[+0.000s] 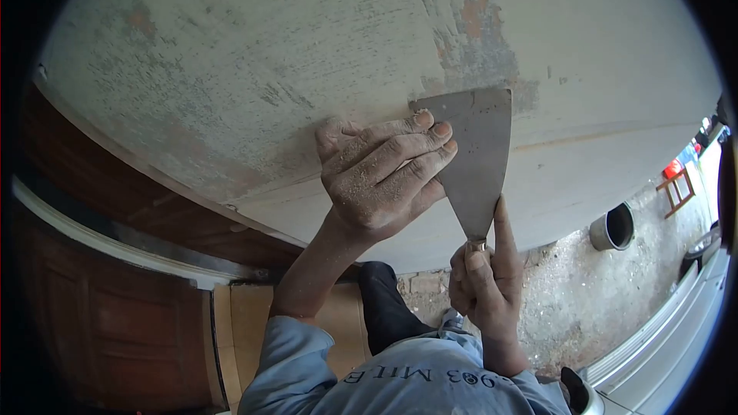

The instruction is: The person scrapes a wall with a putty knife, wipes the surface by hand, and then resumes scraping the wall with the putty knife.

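Observation:
A wide putty knife (480,146) lies with its blade edge against the pale, scuffed wall (292,38). My right hand (490,284) is closed around its handle, the index finger stretched along the side of the blade. Dust covers my left hand (388,169), whose fingertips press on the left part of the blade while the thumb sits low at the blade's edge, partly hidden. Above the blade, a worn strip of the wall shows grey and orange patches.
A brown panelled door (115,323) is at the lower left, beside tan tiles (292,323). On the rough ground (569,300) to the right stands a metal bucket (613,228). Further off is a wooden stool (678,192). White panels (661,338) run along the lower right.

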